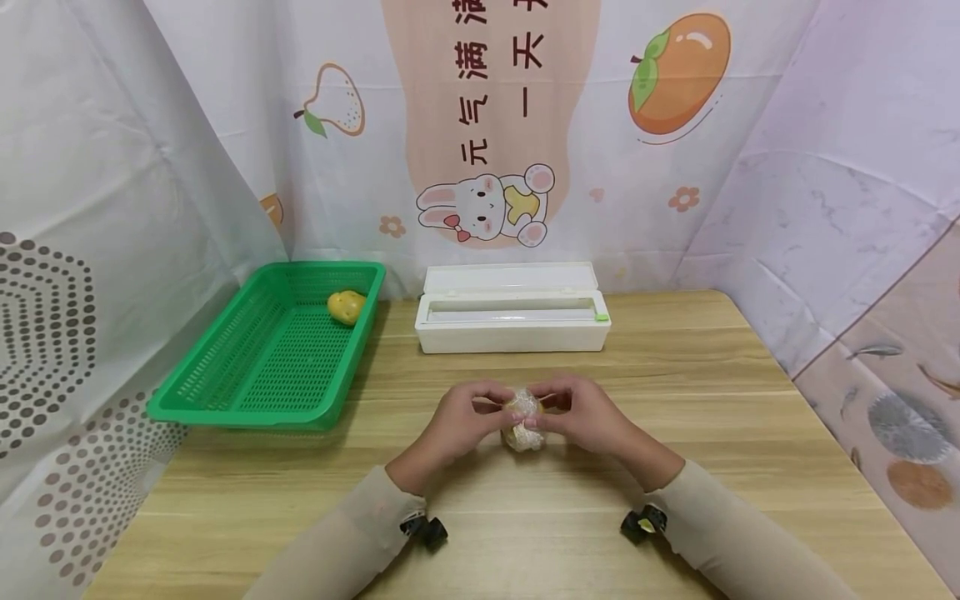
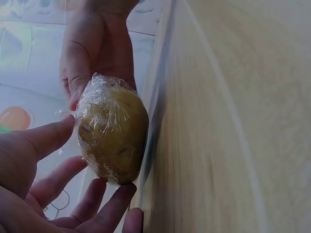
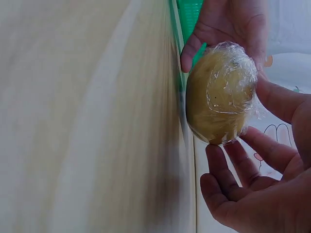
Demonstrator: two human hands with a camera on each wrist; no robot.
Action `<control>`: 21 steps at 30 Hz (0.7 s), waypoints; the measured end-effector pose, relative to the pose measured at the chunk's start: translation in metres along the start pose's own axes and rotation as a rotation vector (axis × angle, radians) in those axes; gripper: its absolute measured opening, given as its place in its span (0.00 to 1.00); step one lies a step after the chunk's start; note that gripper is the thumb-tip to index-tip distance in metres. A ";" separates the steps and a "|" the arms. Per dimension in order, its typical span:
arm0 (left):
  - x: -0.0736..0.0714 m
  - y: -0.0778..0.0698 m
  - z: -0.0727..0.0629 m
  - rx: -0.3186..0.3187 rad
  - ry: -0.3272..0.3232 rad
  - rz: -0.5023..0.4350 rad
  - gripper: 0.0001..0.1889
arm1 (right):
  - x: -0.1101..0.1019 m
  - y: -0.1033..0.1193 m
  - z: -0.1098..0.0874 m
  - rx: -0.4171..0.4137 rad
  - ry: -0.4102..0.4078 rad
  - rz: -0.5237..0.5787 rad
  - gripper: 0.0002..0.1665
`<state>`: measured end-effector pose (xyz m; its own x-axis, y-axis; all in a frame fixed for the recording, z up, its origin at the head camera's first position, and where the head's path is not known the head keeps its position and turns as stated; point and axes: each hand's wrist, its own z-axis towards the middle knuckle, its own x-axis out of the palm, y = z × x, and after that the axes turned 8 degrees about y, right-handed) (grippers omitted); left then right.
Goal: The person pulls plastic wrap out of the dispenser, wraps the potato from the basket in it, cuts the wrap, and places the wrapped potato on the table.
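A potato (image 1: 524,437) wrapped in crinkled clear plastic film is held between both hands, low over the wooden table. My left hand (image 1: 467,418) grips it from the left, thumb on the film and fingertips against its far side. From the right, my right hand (image 1: 592,415) holds it the same way. In the left wrist view the wrapped potato (image 2: 116,136) shows bunched film where the thumb touches it. Its film (image 3: 228,87) also looks wrinkled in the right wrist view. Whether the potato touches the table is hard to tell.
A green plastic basket (image 1: 330,414) stands at the left, with an unwrapped potato (image 1: 346,307) in its far right corner. Behind the hands sits a white cling film box (image 1: 513,339), lid raised, a roll inside. Printed curtains (image 1: 337,192) hang around the wooden table (image 1: 720,417).
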<state>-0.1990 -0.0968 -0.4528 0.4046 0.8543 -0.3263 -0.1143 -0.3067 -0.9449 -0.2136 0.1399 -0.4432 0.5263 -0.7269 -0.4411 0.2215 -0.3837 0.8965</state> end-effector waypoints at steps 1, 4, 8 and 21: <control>-0.001 0.001 0.001 -0.001 0.003 -0.005 0.14 | 0.000 -0.001 0.000 0.000 0.005 0.015 0.27; -0.003 0.005 0.004 -0.023 0.004 -0.015 0.13 | 0.001 -0.004 0.001 0.014 0.006 0.040 0.22; -0.004 0.009 0.007 -0.063 -0.007 -0.054 0.12 | 0.003 -0.004 0.002 0.047 -0.023 0.030 0.15; -0.004 0.007 0.010 -0.059 -0.011 -0.081 0.08 | 0.008 0.000 0.006 0.087 -0.089 -0.010 0.10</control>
<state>-0.2106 -0.0977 -0.4584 0.4004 0.8818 -0.2490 -0.0276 -0.2600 -0.9652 -0.2147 0.1306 -0.4464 0.4486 -0.7689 -0.4556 0.1522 -0.4366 0.8867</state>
